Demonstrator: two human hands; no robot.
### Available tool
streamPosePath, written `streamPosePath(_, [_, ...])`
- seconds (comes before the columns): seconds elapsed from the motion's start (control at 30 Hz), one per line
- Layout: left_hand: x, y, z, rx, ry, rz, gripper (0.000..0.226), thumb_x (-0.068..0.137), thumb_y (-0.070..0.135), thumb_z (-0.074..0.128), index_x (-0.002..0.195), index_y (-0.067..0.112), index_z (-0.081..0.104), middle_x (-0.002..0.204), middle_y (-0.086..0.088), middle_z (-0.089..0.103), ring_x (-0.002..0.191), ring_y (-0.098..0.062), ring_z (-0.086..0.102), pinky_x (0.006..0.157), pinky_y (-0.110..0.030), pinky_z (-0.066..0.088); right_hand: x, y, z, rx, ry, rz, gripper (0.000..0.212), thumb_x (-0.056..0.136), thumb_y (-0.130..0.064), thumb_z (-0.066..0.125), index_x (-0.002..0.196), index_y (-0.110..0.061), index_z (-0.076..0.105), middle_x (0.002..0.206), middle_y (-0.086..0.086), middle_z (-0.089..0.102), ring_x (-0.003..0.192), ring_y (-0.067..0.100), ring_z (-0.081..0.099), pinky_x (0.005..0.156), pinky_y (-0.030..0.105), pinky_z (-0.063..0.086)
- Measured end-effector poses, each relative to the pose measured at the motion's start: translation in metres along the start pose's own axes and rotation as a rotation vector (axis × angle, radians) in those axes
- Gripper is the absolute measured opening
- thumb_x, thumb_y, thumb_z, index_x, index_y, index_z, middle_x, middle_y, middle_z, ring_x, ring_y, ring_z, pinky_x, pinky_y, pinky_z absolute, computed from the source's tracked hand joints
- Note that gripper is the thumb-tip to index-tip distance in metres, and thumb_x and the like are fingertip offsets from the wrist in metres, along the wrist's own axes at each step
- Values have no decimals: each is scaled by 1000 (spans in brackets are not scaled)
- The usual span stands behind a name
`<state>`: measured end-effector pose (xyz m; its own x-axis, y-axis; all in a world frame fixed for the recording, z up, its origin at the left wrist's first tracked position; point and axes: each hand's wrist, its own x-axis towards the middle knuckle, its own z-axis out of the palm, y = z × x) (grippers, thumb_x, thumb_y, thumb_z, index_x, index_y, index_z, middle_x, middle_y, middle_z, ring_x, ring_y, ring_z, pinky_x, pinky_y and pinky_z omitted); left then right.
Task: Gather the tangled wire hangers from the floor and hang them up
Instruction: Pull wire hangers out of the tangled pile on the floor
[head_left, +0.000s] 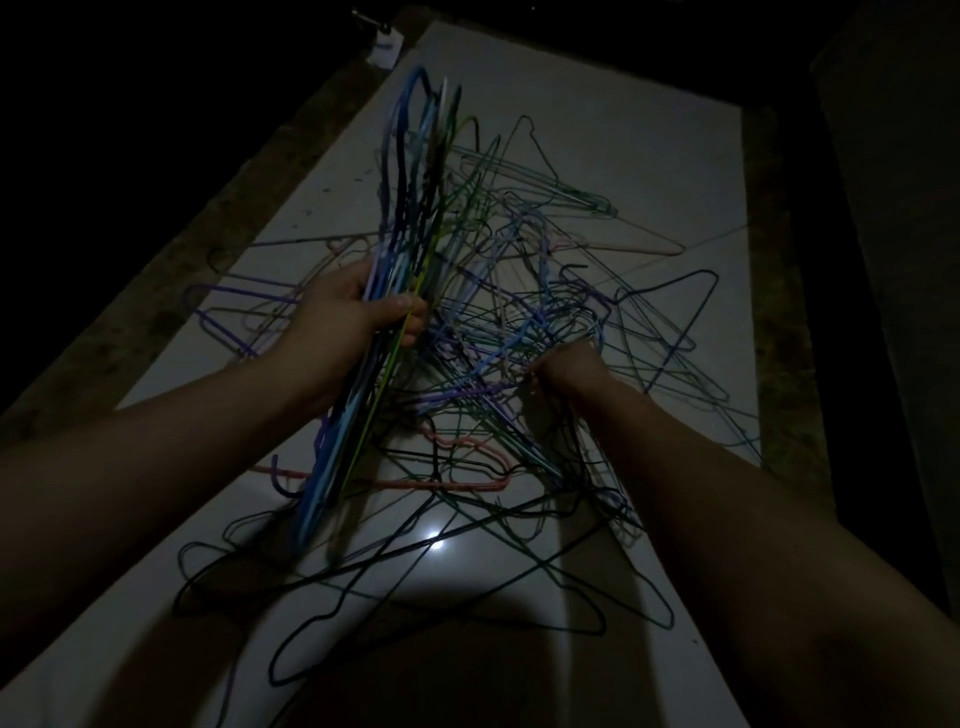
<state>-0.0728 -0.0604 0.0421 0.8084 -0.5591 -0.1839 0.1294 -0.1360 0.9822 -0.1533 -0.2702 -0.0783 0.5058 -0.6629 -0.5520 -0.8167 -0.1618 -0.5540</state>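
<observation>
On the pale floor, in dim light, a tangle of wire hangers is sprawling from near to far. The left hand is gripping a bundle of hangers, fingers wrapping round it, above the tangle's left side. The right hand is digging into the middle, fingers curling among wires; whether they are holding one, I cannot tell.

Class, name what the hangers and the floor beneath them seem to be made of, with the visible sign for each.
The hangers: thin wire, probably metal under a coloured coating; they are slim, bent lines in blue, purple, green and pink. The floor: smooth, glossy pale tile or stone; it mirrors a bright light spot.
</observation>
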Motion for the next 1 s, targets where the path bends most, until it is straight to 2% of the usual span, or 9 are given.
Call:
streamPosePath(0.13, [2, -6, -5, -7, 22, -23, 17, 92, -1, 49, 102, 10, 57, 81, -5, 63, 57, -3, 63, 58, -17, 54, 11, -6, -9, -12, 131, -28, 22, 89, -13, 57, 101, 2, 68, 100, 16, 67, 92, 29, 64, 81, 34, 53])
streamPosePath(0.2, [3, -7, -7, 5, 24, -26, 17, 92, -1, 49, 97, 12, 58, 81, -5, 64, 57, -2, 63, 58, -15, 54, 9, -10, -17, 38, 83, -54, 21, 91, -13, 52, 102, -1, 66, 92, 11, 60, 83, 24, 57, 75, 29, 47])
streamPosePath(0.33, [2, -7, -7, 5, 20, -20, 21, 92, -1, 50, 87, 17, 59, 79, -5, 64, 56, -2, 63, 56, -15, 53, 6, -11, -18, 149, -61, 50, 17, 87, 1, 56, 72, -6, 61, 70, 10, 53, 56, 16, 48, 55, 24, 43])
streamPosePath(0.5, [2, -5, -5, -41, 28, -26, 22, 92, -1, 50, 85, 17, 59, 63, 5, 68, 55, -3, 63, 55, -16, 53, 5, -13, -21, 235, -130, 112, 11, 91, -1, 56, 94, 4, 64, 78, 13, 59, 62, 17, 53, 58, 26, 45])
streamPosePath(0.57, [2, -5, -4, -37, 24, -27, 22, 92, -1, 50, 85, 18, 59, 70, 2, 68, 57, -3, 64, 58, -16, 55, 7, -16, -21, 261, -121, 93, 16, 92, -3, 56, 104, 6, 61, 85, 14, 63, 76, 22, 58, 71, 30, 50])
streamPosePath(0.67, [1, -6, -2, -45, 5, -25, 23, 92, -1, 50, 85, 19, 59, 70, 4, 68, 58, -3, 64, 60, -17, 54, 8, -19, -18, 250, -95, 41, 8, 91, -4, 58, 84, -2, 63, 75, 12, 59, 68, 19, 55, 72, 29, 48])
streamPosePath(0.77, [1, -8, -3, -49, -1, -35, 22, 92, -2, 50, 84, 16, 59, 75, -2, 66, 57, -3, 64, 59, -17, 55, 9, -14, -12, 125, -75, -41, 28, 91, -6, 54, 66, -17, 48, 68, 0, 48, 67, 16, 49, 67, 24, 46])
streamPosePath(0.87, [1, -11, -6, -48, -3, -31, 22, 91, -2, 50, 84, 15, 60, 68, 3, 68, 57, -4, 64, 57, -16, 54, 10, -6, -6, 35, 8, -94, 29, 91, -10, 56, 65, -18, 45, 72, 2, 50, 85, 22, 52, 86, 37, 49])
streamPosePath(1.0, [3, -13, -8, -37, 15, -40, 22, 91, -2, 50, 85, 17, 60, 68, 3, 68, 56, -3, 63, 53, -15, 50, 14, -2, -6, -5, 172, -127, 26, 88, -16, 65, 70, -14, 46, 89, 16, 60, 88, 29, 59, 82, 41, 52])
